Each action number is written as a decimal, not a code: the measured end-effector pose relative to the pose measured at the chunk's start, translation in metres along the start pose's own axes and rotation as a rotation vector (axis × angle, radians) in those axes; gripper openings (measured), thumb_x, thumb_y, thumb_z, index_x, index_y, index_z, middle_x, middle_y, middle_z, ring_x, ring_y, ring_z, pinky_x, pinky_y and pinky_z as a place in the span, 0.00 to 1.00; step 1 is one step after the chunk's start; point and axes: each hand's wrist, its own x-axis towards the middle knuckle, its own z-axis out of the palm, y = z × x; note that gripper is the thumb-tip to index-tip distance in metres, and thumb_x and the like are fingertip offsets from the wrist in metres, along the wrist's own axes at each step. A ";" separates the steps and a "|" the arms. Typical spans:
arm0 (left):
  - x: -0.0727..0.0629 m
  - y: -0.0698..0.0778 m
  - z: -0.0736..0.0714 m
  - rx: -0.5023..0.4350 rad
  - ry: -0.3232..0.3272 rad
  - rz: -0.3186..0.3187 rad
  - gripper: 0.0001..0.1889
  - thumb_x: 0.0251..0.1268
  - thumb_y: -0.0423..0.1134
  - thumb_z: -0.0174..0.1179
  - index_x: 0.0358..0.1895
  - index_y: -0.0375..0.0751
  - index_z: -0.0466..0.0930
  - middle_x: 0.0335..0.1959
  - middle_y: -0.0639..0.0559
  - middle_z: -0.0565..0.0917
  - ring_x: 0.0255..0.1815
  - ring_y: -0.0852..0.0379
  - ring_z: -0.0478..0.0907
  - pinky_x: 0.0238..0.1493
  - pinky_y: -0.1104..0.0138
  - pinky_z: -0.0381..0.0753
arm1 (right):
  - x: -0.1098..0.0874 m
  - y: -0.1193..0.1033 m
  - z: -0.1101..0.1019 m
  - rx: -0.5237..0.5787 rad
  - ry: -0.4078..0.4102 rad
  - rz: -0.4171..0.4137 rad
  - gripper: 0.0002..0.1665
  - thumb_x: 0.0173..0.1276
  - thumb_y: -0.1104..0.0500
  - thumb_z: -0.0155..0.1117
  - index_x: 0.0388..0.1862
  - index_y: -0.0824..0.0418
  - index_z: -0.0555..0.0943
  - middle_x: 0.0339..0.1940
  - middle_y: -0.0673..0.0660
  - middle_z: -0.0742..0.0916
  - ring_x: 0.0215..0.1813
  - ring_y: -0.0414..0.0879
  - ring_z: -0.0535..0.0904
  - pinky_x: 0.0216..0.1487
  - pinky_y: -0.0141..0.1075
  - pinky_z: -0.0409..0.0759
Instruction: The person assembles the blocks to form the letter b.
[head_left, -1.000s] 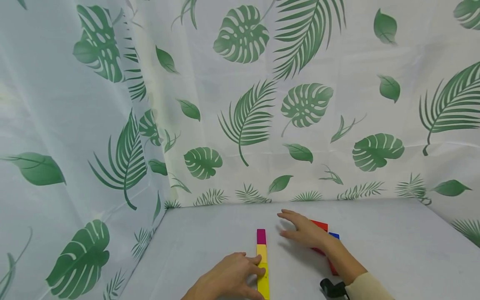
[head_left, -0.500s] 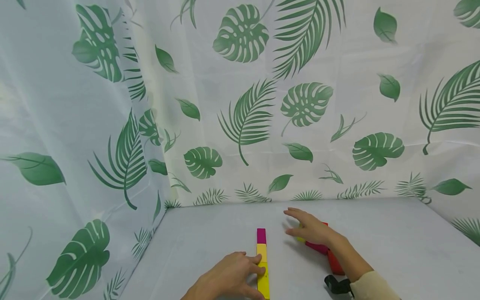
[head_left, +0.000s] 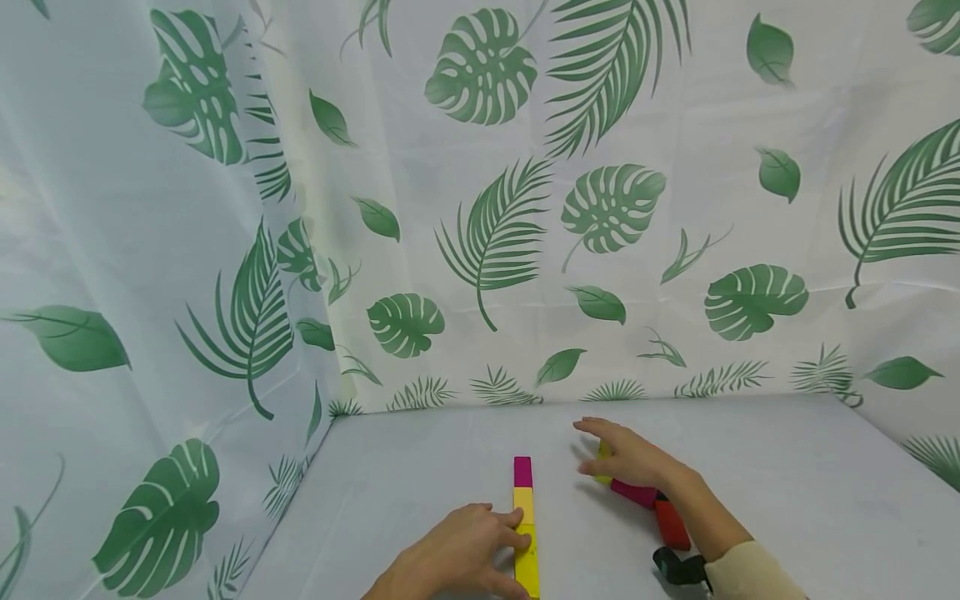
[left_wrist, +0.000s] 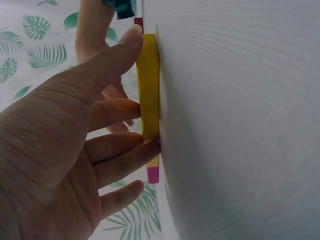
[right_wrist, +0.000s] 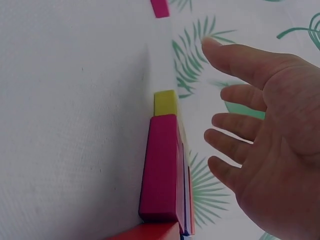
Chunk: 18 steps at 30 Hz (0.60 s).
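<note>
Several coloured wooden-looking blocks lie end to end in a straight row on the table. The row has a magenta block (head_left: 522,472) at the far end, then a pale yellow block (head_left: 523,504) and a brighter yellow block (head_left: 527,571). My left hand (head_left: 465,550) touches the yellow blocks with its fingertips, its thumb tip at the near end in the left wrist view. My right hand (head_left: 628,458) hovers with spread fingers over a second cluster. There, a yellow-green block (right_wrist: 165,103), a magenta block (right_wrist: 160,165) and a red block (head_left: 672,525) show, with blue edges (right_wrist: 185,200) behind.
A white cloth covers the table (head_left: 405,467). A leaf-printed curtain (head_left: 510,250) hangs behind it and at the left. At the right wrist sits a black camera (head_left: 678,568).
My right hand has moved slightly right. Yellow-green and magenta blocks now show beneath it, while the far red and blue ones are hidden. My left hand stays still.
</note>
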 end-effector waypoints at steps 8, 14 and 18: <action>0.000 0.002 -0.001 -0.026 -0.017 -0.035 0.31 0.57 0.70 0.69 0.64 0.67 0.83 0.71 0.61 0.79 0.63 0.65 0.80 0.72 0.56 0.76 | -0.002 0.003 -0.002 0.003 -0.034 0.052 0.44 0.64 0.48 0.78 0.76 0.59 0.73 0.79 0.66 0.71 0.79 0.70 0.63 0.73 0.70 0.64; 0.000 0.002 0.000 -0.006 0.004 -0.019 0.31 0.57 0.70 0.70 0.64 0.66 0.84 0.70 0.61 0.79 0.62 0.66 0.80 0.71 0.58 0.76 | -0.003 0.009 -0.006 -0.041 -0.031 0.062 0.45 0.61 0.48 0.79 0.75 0.60 0.74 0.77 0.65 0.74 0.75 0.66 0.69 0.72 0.67 0.69; -0.001 0.001 0.001 0.013 0.022 0.004 0.31 0.58 0.69 0.70 0.64 0.65 0.84 0.70 0.60 0.80 0.62 0.65 0.80 0.71 0.59 0.76 | -0.002 0.015 -0.009 -0.054 -0.025 0.062 0.44 0.61 0.50 0.80 0.72 0.64 0.75 0.73 0.66 0.78 0.72 0.66 0.72 0.71 0.65 0.72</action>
